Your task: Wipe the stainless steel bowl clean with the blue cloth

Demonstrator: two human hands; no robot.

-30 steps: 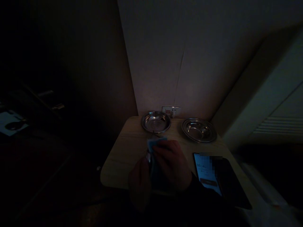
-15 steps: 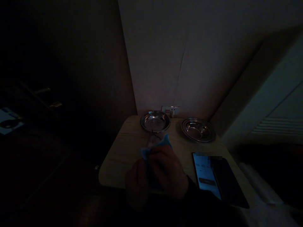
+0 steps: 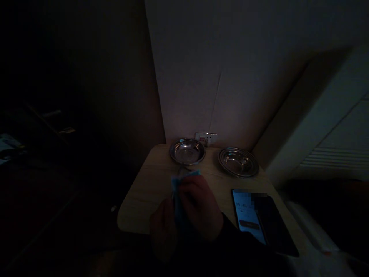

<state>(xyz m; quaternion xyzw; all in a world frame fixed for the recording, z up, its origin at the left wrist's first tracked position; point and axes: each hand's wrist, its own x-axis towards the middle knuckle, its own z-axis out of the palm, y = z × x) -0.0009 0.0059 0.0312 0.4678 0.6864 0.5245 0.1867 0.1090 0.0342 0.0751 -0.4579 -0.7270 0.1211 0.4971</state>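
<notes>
A blue cloth (image 3: 180,209) hangs between my two hands over the front of a small wooden table (image 3: 138,200). My right hand (image 3: 198,206) is closed on it, fingers bent around its upper edge. Close beside the cloth, my left hand (image 3: 164,227) has its fingers curled shut, and the dark hides what they grip. A thin dark tip (image 3: 183,166) with something pale below shows just beyond the cloth; its kind cannot be made out.
Toward the wall stand two shiny metal bowls, a left one (image 3: 187,153) and a right one (image 3: 238,163). A lit phone (image 3: 248,215) in a dark folding case (image 3: 276,227) lies on the right. A wall socket (image 3: 205,139) sits behind the bowls.
The cloth's raised corner has dropped and its upper edge lies flatter across my right fingers. The view has shifted slightly; bowls and phone keep their places on the table.
</notes>
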